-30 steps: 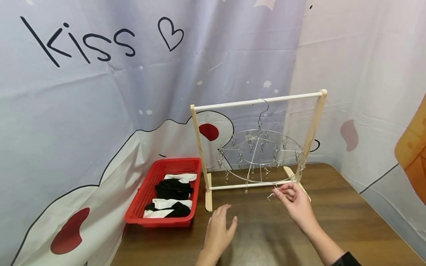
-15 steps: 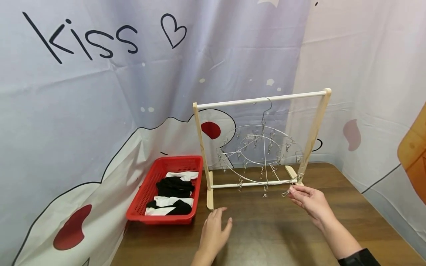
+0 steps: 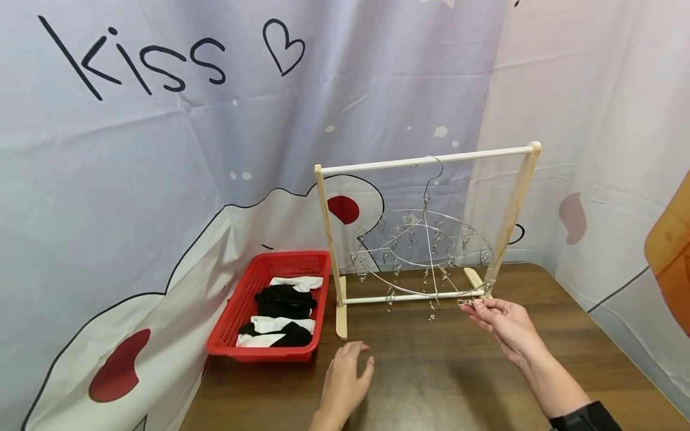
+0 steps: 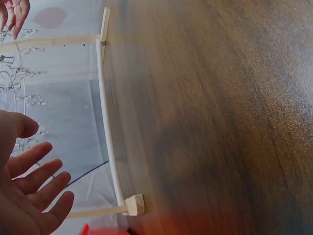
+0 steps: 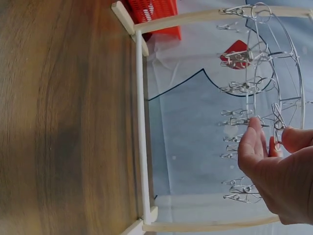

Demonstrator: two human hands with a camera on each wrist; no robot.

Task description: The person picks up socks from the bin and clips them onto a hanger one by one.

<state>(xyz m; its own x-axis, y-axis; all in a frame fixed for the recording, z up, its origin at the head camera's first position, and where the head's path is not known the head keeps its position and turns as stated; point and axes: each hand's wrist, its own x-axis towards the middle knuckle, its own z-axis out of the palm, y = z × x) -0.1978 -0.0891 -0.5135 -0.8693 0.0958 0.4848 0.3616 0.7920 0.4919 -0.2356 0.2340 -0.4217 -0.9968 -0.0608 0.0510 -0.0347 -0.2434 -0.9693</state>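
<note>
A clip pinched on the hanger, the other hand free.
Head view: the hanger [image 3: 429, 242] hangs from the rack [image 3: 377, 165] towards the tabletop's [image 3: 420, 371] far edge; the right hand [image 3: 504, 326] pinches a clip [image 3: 465, 303] at its near right rim, while the left hand [image 3: 347, 380], fingers loosely bent, holds nothing nearer the front edge. The basket [image 3: 264, 355] of clothes [image 3: 286, 301] sits along the left edge. Left wrist view: that hand's fingers are spread, gripping nothing. Right wrist view: thumb and fingertips meet on the clip. The hanger looks light, and on one hook would probably swing or turn if tugged; the thin metal clip seems stiff and slick, best squeezed at its tails.
</note>
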